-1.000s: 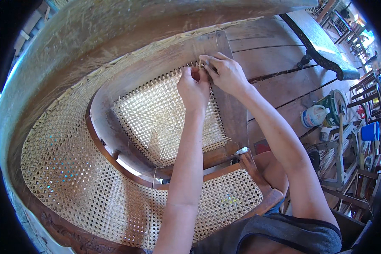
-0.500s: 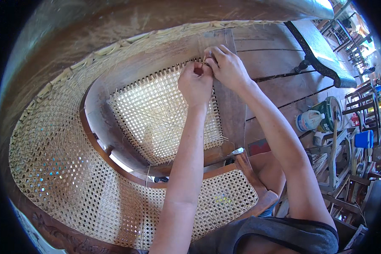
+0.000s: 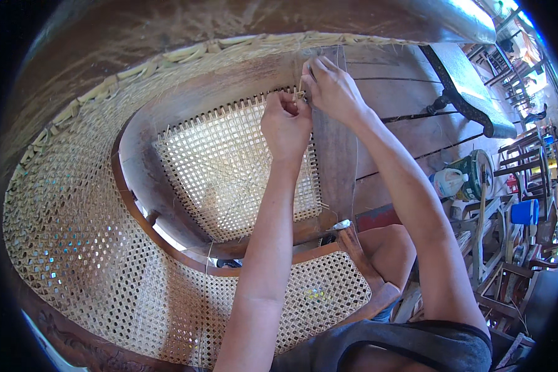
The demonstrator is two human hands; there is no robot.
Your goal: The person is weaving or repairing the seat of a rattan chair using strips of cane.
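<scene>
A woven cane seat panel [image 3: 229,173] is strung in a wooden chair frame [image 3: 167,180], with short strand ends and pegs along its edges. At the panel's far right corner my left hand [image 3: 286,130] has its thumb and fingers pinched together. Close beside it, slightly farther off, my right hand [image 3: 336,93] is closed with bent fingers. A thin, pale cane strand [image 3: 302,85] stands up between the two sets of fingertips. Its ends are partly hidden by the fingers. My left forearm crosses over part of the weave.
A curved cane backrest [image 3: 105,248] with a thick wooden rail [image 3: 229,18] wraps around the left and far side. At the right are a dark-edged bench [image 3: 471,93], a white jug [image 3: 447,182], a green bucket [image 3: 474,170], a blue container [image 3: 525,212] and stacked wooden furniture parts.
My right hand has moved slightly up and away from my left, showing more of the strand between them. The left hand stays at the panel's corner. The view has shifted slightly.
</scene>
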